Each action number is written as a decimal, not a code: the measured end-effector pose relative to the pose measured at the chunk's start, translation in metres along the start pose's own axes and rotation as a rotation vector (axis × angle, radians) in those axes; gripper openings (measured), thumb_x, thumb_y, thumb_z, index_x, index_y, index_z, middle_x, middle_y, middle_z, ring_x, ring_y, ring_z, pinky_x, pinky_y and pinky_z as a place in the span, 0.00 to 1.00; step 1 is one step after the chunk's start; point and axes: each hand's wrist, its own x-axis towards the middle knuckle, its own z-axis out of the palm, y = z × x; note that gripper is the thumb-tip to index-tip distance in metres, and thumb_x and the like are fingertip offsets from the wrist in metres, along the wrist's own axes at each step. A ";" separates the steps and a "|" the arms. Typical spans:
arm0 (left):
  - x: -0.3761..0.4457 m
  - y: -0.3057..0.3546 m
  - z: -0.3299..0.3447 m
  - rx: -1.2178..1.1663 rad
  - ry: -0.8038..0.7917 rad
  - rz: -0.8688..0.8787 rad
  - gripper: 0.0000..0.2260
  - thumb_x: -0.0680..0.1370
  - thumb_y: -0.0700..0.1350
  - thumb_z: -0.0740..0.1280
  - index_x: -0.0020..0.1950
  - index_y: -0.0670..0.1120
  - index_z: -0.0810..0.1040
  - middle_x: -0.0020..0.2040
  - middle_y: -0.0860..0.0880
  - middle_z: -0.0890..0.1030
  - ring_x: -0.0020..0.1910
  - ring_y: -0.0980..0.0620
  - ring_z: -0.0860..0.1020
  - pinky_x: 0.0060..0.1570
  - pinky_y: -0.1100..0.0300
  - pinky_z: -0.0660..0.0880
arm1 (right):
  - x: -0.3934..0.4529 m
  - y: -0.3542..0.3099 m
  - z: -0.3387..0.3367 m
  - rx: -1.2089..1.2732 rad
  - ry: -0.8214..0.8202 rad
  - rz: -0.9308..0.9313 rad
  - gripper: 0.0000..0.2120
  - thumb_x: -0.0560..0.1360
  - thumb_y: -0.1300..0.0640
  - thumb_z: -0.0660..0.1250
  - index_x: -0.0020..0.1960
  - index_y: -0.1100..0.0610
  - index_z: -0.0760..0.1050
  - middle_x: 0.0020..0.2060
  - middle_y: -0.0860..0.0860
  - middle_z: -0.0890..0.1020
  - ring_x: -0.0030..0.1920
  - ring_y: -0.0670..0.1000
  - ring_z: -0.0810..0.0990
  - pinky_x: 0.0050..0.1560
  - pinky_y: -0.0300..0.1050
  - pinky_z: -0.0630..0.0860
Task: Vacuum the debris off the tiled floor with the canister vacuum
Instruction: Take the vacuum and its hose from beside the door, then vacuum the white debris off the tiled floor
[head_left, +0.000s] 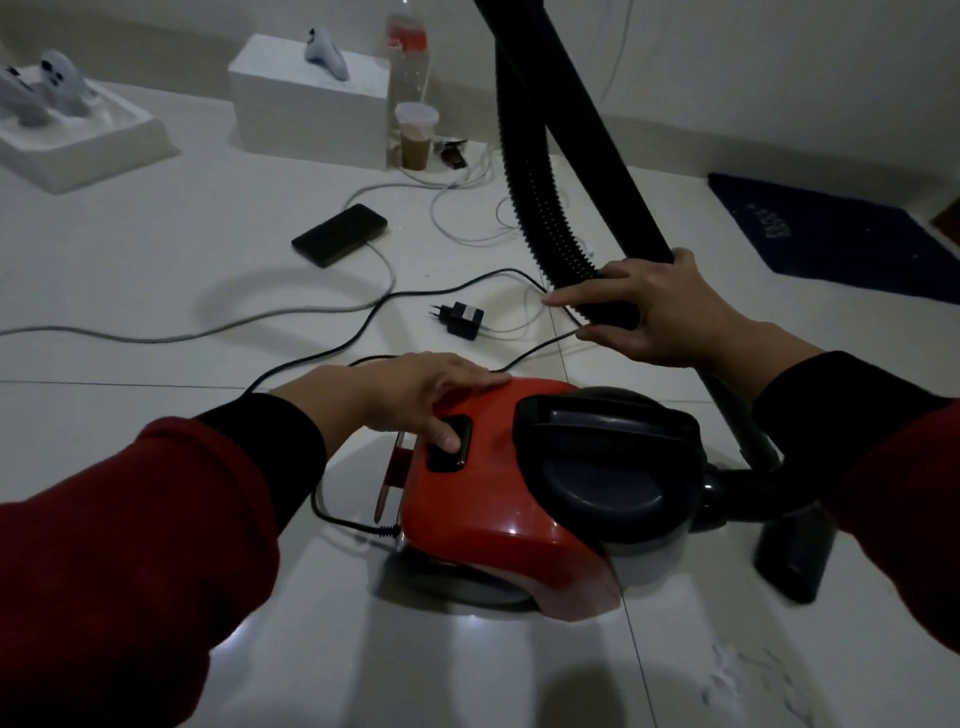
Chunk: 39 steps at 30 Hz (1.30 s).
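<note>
A red canister vacuum (498, 509) with a dark handle sits on the white tiled floor (156, 447) in front of me. My left hand (415, 400) lies flat on its top, the thumb pressing the black switch (451, 444). My right hand (654, 306) is wrapped around the black wand (582, 130) where the ribbed hose (530, 171) meets it. The black floor nozzle (795, 556) rests on the tiles at the right. White crumbs of debris (748, 680) lie scattered on the floor at the lower right. The vacuum's black power cord (363, 317) trails away to the left.
A black phone (340, 234) on a white cable, a black plug adapter (460, 318) and loose white cables lie on the floor ahead. White foam boxes (306, 98), a plastic bottle (408, 73) and a cup (415, 135) stand at the back. A blue mat (831, 234) lies at right.
</note>
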 end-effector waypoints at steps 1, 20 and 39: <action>0.000 -0.001 0.002 0.013 0.021 0.015 0.39 0.70 0.45 0.75 0.75 0.58 0.58 0.73 0.51 0.65 0.72 0.50 0.63 0.64 0.60 0.60 | 0.002 -0.001 0.001 0.002 -0.007 -0.005 0.22 0.73 0.44 0.68 0.65 0.33 0.69 0.47 0.47 0.80 0.52 0.50 0.76 0.57 0.58 0.62; 0.050 0.135 -0.163 1.327 0.453 0.210 0.33 0.74 0.59 0.62 0.76 0.56 0.55 0.71 0.44 0.69 0.71 0.42 0.65 0.69 0.43 0.55 | -0.007 0.010 0.008 0.042 0.017 -0.103 0.22 0.74 0.39 0.56 0.68 0.32 0.64 0.40 0.45 0.74 0.47 0.50 0.77 0.53 0.59 0.65; 0.002 0.275 -0.251 0.812 -0.272 -0.217 0.34 0.75 0.63 0.60 0.77 0.59 0.50 0.34 0.53 0.71 0.32 0.58 0.72 0.33 0.62 0.68 | 0.036 -0.044 -0.169 2.121 0.651 1.706 0.45 0.77 0.47 0.65 0.73 0.38 0.30 0.66 0.56 0.71 0.54 0.56 0.79 0.44 0.51 0.80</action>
